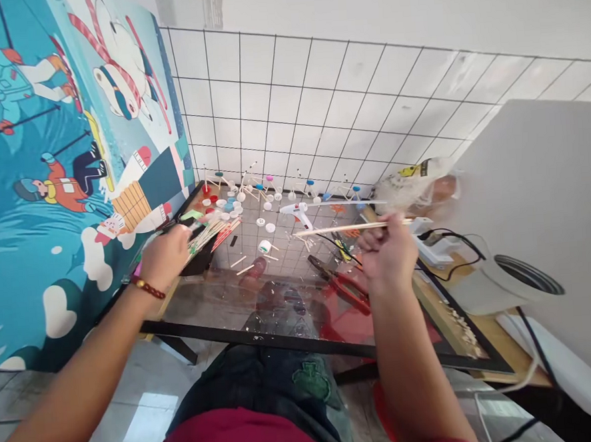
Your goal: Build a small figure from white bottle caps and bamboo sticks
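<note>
My right hand, over the right part of the glass table, is closed around pale wooden sticks that point left. Just beyond their tips lies a white glue gun with a clear glue stick at its back. My left hand is at the table's left side, its fingers curled together. Whatever is in them is blurred and cannot be made out. Right beside it is a loose bundle of wooden sticks on a dark packet. Bottle caps, white, blue and red, are scattered across the middle and back.
Red-handled cutters lie near my right forearm. Short stick pieces rest on the glass. Small stick-and-cap models line the back by the wire grid. A white cylindrical container and cables stand at right; a printed panel closes the left.
</note>
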### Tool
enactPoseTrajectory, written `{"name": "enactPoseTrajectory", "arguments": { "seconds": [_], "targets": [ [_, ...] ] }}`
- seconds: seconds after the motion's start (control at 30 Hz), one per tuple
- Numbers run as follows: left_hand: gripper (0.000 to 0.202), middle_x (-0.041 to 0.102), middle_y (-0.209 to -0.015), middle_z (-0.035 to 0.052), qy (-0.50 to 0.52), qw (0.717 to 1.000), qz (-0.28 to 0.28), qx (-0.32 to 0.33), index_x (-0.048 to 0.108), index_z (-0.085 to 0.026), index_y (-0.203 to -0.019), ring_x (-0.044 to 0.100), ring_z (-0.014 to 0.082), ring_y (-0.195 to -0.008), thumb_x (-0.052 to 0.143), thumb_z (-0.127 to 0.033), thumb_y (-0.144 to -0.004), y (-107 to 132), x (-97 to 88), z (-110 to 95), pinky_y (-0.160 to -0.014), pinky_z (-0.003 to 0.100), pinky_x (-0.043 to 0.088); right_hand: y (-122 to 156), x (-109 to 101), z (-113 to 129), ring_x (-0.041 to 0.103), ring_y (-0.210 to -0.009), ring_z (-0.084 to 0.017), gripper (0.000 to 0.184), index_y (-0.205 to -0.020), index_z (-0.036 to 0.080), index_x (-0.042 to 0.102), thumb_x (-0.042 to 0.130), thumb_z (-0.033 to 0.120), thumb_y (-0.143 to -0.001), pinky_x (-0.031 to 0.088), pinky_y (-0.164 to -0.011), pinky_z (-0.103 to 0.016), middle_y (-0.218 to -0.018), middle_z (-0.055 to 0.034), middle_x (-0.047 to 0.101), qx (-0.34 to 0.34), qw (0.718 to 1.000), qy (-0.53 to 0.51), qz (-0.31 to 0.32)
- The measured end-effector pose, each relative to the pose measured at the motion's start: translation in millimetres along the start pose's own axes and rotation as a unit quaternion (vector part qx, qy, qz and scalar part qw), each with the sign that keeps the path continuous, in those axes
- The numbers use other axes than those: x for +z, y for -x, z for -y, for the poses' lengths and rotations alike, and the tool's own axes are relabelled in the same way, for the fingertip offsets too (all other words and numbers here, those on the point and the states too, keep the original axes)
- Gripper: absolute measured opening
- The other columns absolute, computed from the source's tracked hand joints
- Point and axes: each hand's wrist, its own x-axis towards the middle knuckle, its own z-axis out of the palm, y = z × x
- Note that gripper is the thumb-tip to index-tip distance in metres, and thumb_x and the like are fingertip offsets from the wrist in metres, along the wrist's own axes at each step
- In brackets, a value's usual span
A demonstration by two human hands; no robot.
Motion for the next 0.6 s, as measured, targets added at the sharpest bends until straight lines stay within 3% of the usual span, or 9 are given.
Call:
{"name": "enactPoseTrajectory", "arguments": {
  "seconds": [0.07,0.13,0.2,0.23,0.3,0.37,0.47,0.53,0.6],
  "targets": [
    [0.052,0.068,-0.085,0.0126,-0.077,0.997,0.008,0.007,0.06,-0.009,-0.113,0.063,0.0254,-0.077,0.017,-0.036,-0.103,-20.9,-0.5,23.6,-0.066,0.031,0.039,10.9,-2.5,-10.1,0.022,-0.039,-0.003,0.044,-0.068,0.019,0.052,0.078,0.056,-0.067,0.017,-0.038,-0.018,-0.048,0.0108,0.035,0.079,0.995,0.034,0.058],
    [0.053,0.067,-0.087,0.0156,-0.111,0.993,0.051,-0.002,0.06,-0.004,-0.111,0.064,0.027,-0.08,0.017,-0.035,-0.103,-34.2,0.6,35.2,-0.067,0.033,0.042,31.0,0.0,-31.7,0.024,-0.038,-0.003,0.048,-0.068,0.019,0.054,0.079,0.059,-0.062,0.015,-0.039,-0.018,-0.048,0.0101,0.036,0.174,0.974,0.075,0.124],
    [0.049,0.067,-0.095,0.0193,-0.128,0.99,0.053,0.0,0.061,-0.002,-0.108,0.064,0.0305,-0.086,0.026,-0.036,-0.101,-38.2,2.8,33.2,-0.069,0.037,0.045,51.1,3.2,-56.9,0.023,-0.038,-0.003,0.051,-0.068,0.018,0.056,0.077,0.064,-0.061,0.013,-0.04,-0.019,-0.047,0.0096,0.037,0.232,0.95,0.112,0.174],
    [0.047,0.066,-0.1,0.0209,-0.13,0.991,0.026,0.012,0.063,-0.003,-0.106,0.063,0.0326,-0.091,0.031,-0.036,-0.099,-36.6,4.4,26.9,-0.072,0.04,0.046,59.1,4.0,-68.3,0.022,-0.039,-0.003,0.052,-0.068,0.018,0.056,0.076,0.065,-0.062,0.012,-0.041,-0.019,-0.048,0.0095,0.037,0.248,0.942,0.124,0.189],
    [0.042,0.065,-0.109,0.0199,-0.087,0.992,-0.046,0.074,0.066,-0.007,-0.103,0.061,0.0333,-0.1,0.035,-0.034,-0.098,-26.8,9.1,4.2,-0.081,0.044,0.047,69.3,4.3,-86.1,0.022,-0.04,-0.003,0.052,-0.071,0.017,0.057,0.074,0.066,-0.065,0.011,-0.042,-0.02,-0.049,0.0095,0.036,0.264,0.934,0.126,0.207],
    [0.038,0.069,-0.102,0.0139,0.062,0.986,-0.047,0.15,0.07,-0.014,-0.092,0.062,0.0271,-0.099,0.038,-0.034,-0.097,-10.2,16.3,-28.5,-0.088,0.039,0.047,73.1,3.2,-95.7,0.023,-0.042,-0.003,0.051,-0.073,0.017,0.058,0.073,0.065,-0.067,0.013,-0.043,-0.02,-0.051,0.0093,0.037,0.265,0.933,0.113,0.218],
    [0.031,0.072,-0.095,0.0061,0.302,0.925,0.107,0.204,0.069,-0.02,-0.099,0.065,0.02,-0.086,0.048,-0.042,-0.093,18.3,30.0,-81.0,-0.077,0.03,0.049,72.5,0.8,-97.0,0.031,-0.044,-0.004,0.049,-0.077,0.016,0.061,0.072,0.064,-0.07,0.019,-0.045,-0.02,-0.054,0.0076,0.044,0.248,0.935,0.105,0.232],
    [0.028,0.069,-0.08,0.0024,0.365,0.884,0.208,0.206,0.066,-0.02,-0.097,0.061,0.0171,-0.07,0.048,-0.041,-0.092,31.4,38.6,-107.1,-0.065,0.028,0.046,70.0,-1.3,-92.1,0.037,-0.045,-0.005,0.047,-0.077,0.016,0.062,0.074,0.062,-0.07,0.023,-0.046,-0.021,-0.056,0.0058,0.05,0.238,0.931,0.123,0.247],
    [0.028,0.061,-0.066,-0.0005,0.381,0.865,0.252,0.206,0.06,-0.02,-0.079,0.054,0.0149,-0.06,0.043,-0.036,-0.094,35.8,45.2,-121.7,-0.059,0.026,0.04,65.6,-4.3,-85.5,0.04,-0.046,-0.006,0.045,-0.076,0.016,0.062,0.078,0.057,-0.068,0.026,-0.047,-0.021,-0.056,0.0046,0.055,0.24,0.921,0.154,0.266]
  ]
}}
